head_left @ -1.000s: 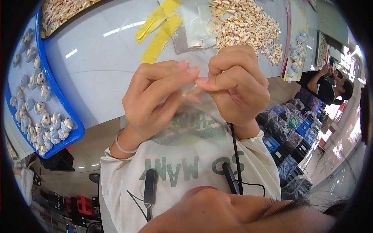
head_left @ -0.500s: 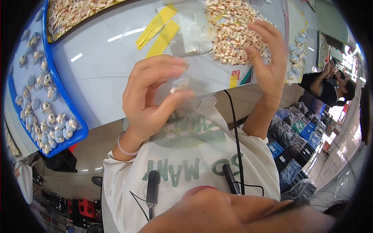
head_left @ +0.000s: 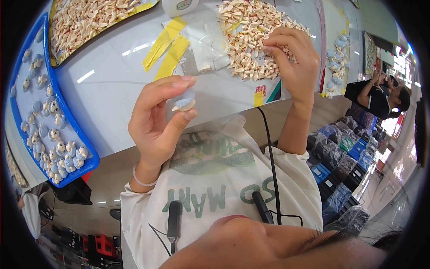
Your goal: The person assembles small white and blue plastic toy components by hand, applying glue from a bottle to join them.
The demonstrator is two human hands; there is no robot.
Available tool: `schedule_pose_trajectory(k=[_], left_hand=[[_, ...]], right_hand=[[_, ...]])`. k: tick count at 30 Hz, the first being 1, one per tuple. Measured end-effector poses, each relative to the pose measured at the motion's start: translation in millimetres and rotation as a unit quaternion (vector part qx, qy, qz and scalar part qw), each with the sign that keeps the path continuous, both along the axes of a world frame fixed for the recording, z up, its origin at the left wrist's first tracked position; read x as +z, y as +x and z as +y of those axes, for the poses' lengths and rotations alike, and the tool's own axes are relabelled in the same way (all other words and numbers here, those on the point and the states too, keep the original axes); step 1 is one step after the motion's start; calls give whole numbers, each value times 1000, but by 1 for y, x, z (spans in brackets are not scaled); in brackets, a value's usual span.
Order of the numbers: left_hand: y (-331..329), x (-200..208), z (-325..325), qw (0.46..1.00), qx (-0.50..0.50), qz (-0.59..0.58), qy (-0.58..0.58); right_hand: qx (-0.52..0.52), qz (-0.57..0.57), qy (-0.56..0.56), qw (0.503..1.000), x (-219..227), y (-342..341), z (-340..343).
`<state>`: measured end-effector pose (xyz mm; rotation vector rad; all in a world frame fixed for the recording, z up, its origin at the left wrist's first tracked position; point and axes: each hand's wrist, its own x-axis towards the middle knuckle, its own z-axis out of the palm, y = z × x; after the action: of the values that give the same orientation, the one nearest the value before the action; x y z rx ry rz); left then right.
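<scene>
Between the thumb and fingertips of my left hand [head_left: 152, 114] is a small blue-and-white figurine piece [head_left: 183, 104], held just above the table's near edge. My right hand [head_left: 296, 67] reaches over a heap of small pointed cream pieces [head_left: 248, 49], some with reddish marks. Its thumb and index finger are pinched together at the heap; whether a piece is between them is too small to tell. On the left, a blue tray [head_left: 92, 154] carries many small figurine heads [head_left: 58, 154] in pale blue and white.
A dark-edged tray of cream pieces [head_left: 89, 20] lies at the back left. Yellow tape strips [head_left: 172, 56] and a clear round dish [head_left: 219, 45] are mid-table. A white container [head_left: 179, 6] stands behind. A black cable [head_left: 270, 148] hangs in front of me. Another person [head_left: 387, 98] is at far right.
My right hand has closed from spread fingers to a pinch at the heap. My left hand still holds the figurine piece, which now shows more clearly. The view has shifted slightly, bringing in the white container.
</scene>
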<state>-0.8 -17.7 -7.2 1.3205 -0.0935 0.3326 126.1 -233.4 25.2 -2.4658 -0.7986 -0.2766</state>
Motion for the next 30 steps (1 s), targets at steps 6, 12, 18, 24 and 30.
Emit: schedule_pose_trajectory(k=[6, 12, 18, 24, 30], left_hand=[[1, 1, 1, 998, -13, 30, -52], [0, 0, 1, 995, -20, 47, -90], [1, 0, 3, 993, -41, 45, -104], [-2, 1, 5, 989, -49, 61, -128], [3, 9, 5, 976, -62, 124, -169]], right_hand=[[-7, -9, 89, 996, 4, 3, -3], [-22, 98, 138, 985, 11, -1, -9], [-48, 140, 207, 967, 18, -12, -17], [8, 267, 396, 879, 18, -33, -51], [-5, 263, 413, 872, 34, -54, -63]])
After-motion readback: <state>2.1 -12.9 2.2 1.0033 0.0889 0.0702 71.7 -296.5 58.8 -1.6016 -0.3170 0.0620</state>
